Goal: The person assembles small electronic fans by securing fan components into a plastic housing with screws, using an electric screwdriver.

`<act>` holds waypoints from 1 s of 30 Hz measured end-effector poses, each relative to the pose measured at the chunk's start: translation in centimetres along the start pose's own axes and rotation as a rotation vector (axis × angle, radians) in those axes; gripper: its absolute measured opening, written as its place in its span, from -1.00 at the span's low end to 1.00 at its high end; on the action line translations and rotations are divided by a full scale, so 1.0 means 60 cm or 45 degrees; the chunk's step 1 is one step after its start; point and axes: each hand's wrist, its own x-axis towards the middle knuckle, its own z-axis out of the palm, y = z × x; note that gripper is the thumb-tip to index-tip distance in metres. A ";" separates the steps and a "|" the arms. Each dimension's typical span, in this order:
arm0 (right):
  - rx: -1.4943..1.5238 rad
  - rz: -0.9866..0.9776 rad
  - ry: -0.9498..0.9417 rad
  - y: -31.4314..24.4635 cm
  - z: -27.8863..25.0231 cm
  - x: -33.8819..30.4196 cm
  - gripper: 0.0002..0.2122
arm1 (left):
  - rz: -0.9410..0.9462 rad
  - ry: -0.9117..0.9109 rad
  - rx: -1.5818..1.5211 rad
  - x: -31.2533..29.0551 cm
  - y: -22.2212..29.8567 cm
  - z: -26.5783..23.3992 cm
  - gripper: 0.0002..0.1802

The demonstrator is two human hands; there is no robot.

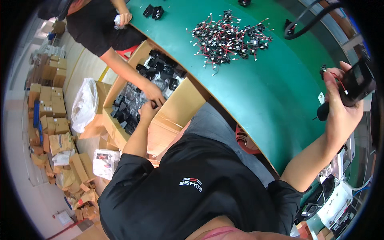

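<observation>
At the far right, my right hand [340,94] is raised over the table edge, closed on a black plastic housing [360,80] with a rectangular recess. A small black part with red wires and a white connector [335,76] is also at its fingers. On my left, my left hand [148,111] reaches into an open cardboard box [182,102], its fingers curled and partly hidden; what they hold cannot be made out. Black plastic parts [130,102] and clear plastic bags fill the box. A co-worker's hand [154,92] dips into it right beside my left hand.
A green-topped table [264,88] carries a pile of small black parts with red wires [228,38]. Two black pieces [154,12] lie near the co-worker's other hand [125,18]. A thick black cable [316,18] arches at upper right. Stacked cartons [52,100] stand left.
</observation>
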 end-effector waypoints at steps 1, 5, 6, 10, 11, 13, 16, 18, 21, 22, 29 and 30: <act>0.105 0.012 -0.029 0.000 -0.002 0.002 -0.62 | -0.019 -0.044 -0.010 0.008 -0.016 0.007 -0.54; 0.334 0.052 -0.058 -0.007 0.009 0.005 -0.61 | -0.025 -0.092 -0.188 0.002 -0.078 0.000 -0.73; 0.356 0.087 -0.051 -0.011 0.006 0.007 -0.61 | -0.064 -0.018 -0.173 -0.002 -0.078 -0.002 -0.76; 0.358 0.063 -0.039 -0.003 -0.007 0.004 -0.63 | 0.004 -0.022 -0.879 -0.028 -0.079 -0.068 -0.80; 0.303 0.095 -0.039 0.004 -0.017 0.004 -0.63 | 0.031 -0.090 -0.872 -0.055 0.003 -0.129 -0.85; 0.400 0.092 -0.002 0.001 -0.014 0.005 -0.64 | 0.182 -0.210 -1.044 -0.116 0.119 -0.237 -0.88; 0.393 0.080 0.015 -0.015 -0.012 0.001 -0.70 | 0.705 -0.343 -1.551 -0.162 0.274 -0.259 -0.92; 0.415 0.196 -0.024 -0.034 -0.023 -0.007 -0.60 | 1.450 -0.339 -1.258 -0.146 0.388 -0.237 -0.92; 0.392 0.253 0.116 -0.056 -0.055 -0.039 -0.60 | 1.986 -0.577 -0.924 -0.158 0.585 -0.198 -0.89; 0.385 0.238 0.140 -0.059 -0.059 -0.054 -0.60 | 2.154 -0.552 -0.790 -0.158 0.638 -0.184 -0.87; 0.062 0.517 0.249 -0.062 -0.142 -0.186 -0.59 | 3.315 0.018 0.183 -0.148 0.829 -0.191 -0.78; 0.042 0.530 0.271 -0.061 -0.149 -0.199 -0.59 | 3.335 0.090 0.168 -0.145 0.834 -0.191 -0.76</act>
